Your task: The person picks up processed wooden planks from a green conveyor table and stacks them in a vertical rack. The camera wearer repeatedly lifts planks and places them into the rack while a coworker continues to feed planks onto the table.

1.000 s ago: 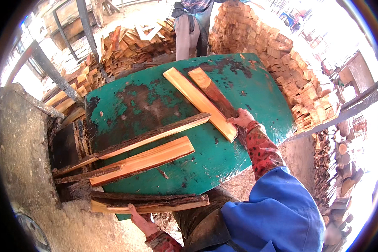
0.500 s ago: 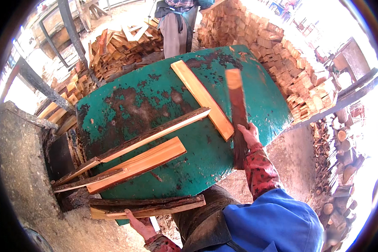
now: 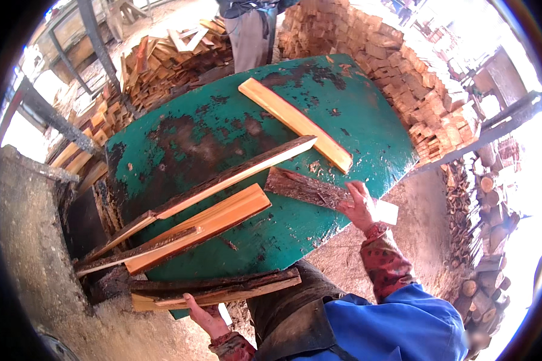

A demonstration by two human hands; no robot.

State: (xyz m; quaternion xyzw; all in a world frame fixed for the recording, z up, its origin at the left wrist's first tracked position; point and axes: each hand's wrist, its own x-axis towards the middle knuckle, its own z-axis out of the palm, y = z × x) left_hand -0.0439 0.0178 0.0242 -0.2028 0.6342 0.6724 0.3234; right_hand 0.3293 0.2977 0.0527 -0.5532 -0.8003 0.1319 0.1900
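My right hand grips a short bark-faced board near its right end, over the right side of the green table. The pale cut end sticks out beyond my fingers. Low on the left, my left hand is closed on some bark-edged slabs held along the table's near edge; its fingers are partly hidden beneath them. A long bark-edged strip crosses the table, with a wider pale board just nearer to me. Beyond the board in my right hand, another smooth plank lies aslant.
Stacked wood blocks rise behind the table on the right, and loose offcuts are heaped at the far left. A person stands at the far edge. A concrete block borders the left; cut logs line the right.
My right hand has swung the board from upright to nearly level, its far end now pointing left over the table. The long strip and smooth plank have shifted slightly right. My left hand keeps its slabs.
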